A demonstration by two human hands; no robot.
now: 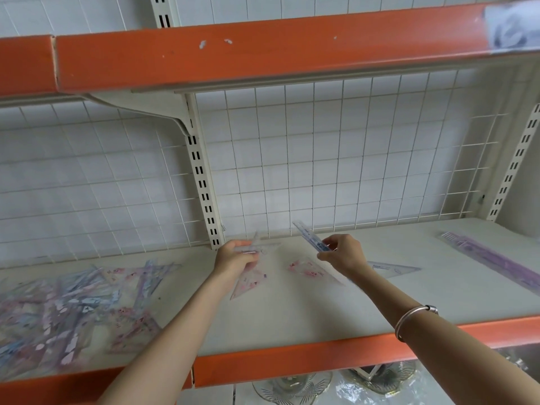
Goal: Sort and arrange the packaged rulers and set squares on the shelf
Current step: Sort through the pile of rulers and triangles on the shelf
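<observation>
The left hand [233, 258] grips a clear set square [264, 248] near the back of the shelf [292, 320], and the right hand [343, 252] pinches a packaged ruler [308, 236] whose long axis points far and left. A purple ruler [496, 258] lies well off to the right, on the right hand's side, and is likely its destination. The unsorted pile [73, 311] lies left, nearer the left hand.

You're facing a cream metal shelf with an orange front lip [292, 314], a second orange-fronted shelf [263, 57] overhead, a white wire grid back panel [350, 159] behind it, and cream slotted uprights [201, 176] splitting the bays.
</observation>
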